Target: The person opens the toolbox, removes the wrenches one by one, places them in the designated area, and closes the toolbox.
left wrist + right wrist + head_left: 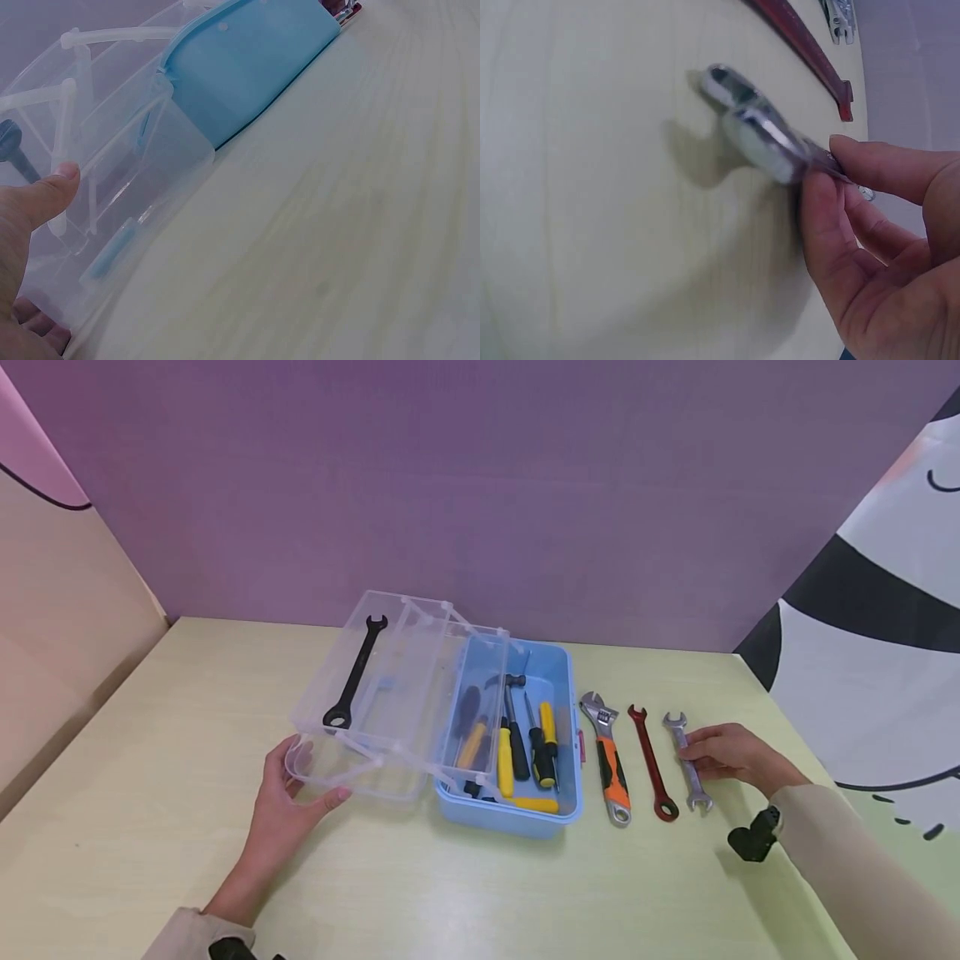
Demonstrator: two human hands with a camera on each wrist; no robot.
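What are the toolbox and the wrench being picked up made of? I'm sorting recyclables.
Toolbox tray: clear plastic, since the black wrench shows through it. Base: opaque, light blue, probably plastic. Silver wrench, pinched by the right hand: likely bare polished steel, judging by its shine.

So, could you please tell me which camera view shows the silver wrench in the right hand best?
The head view: the whole silver wrench lies in sight, rightmost of three on the table, with the right hand pinching its middle. The right wrist view shows only one blurred end beyond the fingers. The left wrist view does not show it.
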